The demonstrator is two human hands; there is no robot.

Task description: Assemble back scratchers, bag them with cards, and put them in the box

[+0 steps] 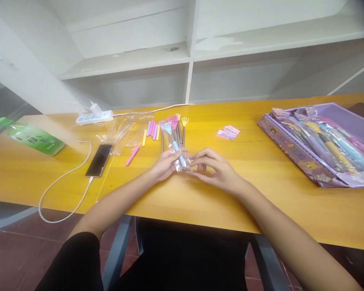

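A blue back scratcher [182, 161] lies slantwise inside a clear plastic bag [179, 168] near the table's front. My left hand [165, 165] is closed round the bagged scratcher from the left, thumb on top. At the bag's right edge, my right hand [216, 169] pinches the film between thumb and fingers. Just beyond are several back scratcher rods with hand-shaped heads [173, 121] in pink, yellow and purple. Left of them lie several pink, purple and yellow handle sleeves [153, 130], with one pink sleeve [132, 156] lying apart.
A purple display box [303, 155] of bagged back scratchers stands at right. Small pink cards [228, 132] lie mid-table. Leftward are loose clear bags [118, 131], a phone [99, 161] on a white cable, a power strip [94, 117] and a green bottle [33, 137]. White shelving [189, 76] rises behind.
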